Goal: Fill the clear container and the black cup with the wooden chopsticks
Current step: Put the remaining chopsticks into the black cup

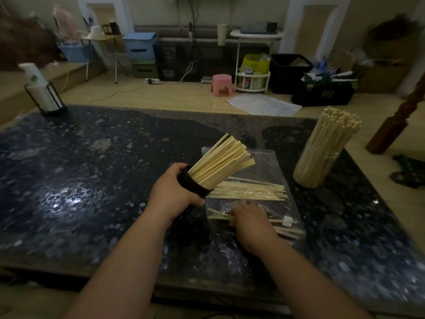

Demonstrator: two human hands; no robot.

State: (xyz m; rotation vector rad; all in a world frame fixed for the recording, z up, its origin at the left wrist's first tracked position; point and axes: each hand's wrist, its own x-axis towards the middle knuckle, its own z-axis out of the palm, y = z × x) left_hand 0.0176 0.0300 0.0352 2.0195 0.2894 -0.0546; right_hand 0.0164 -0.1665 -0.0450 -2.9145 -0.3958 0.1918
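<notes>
My left hand (173,192) grips the black cup (194,183), tilted to the right above the dark table, with a thick bundle of wooden chopsticks (222,161) fanning out of its mouth. My right hand (249,223) rests palm down on loose chopsticks (250,191) lying on a clear plastic bag (271,162), its fingers closing on a few of them. The clear container (315,164) stands upright at the right of the table, packed full of chopsticks.
A black wire holder with white paper cups (43,95) stands at the table's far left corner. The dark speckled table (92,169) stretches left of the cup. A wooden post (395,120) rises off the right edge. Floor clutter lies beyond.
</notes>
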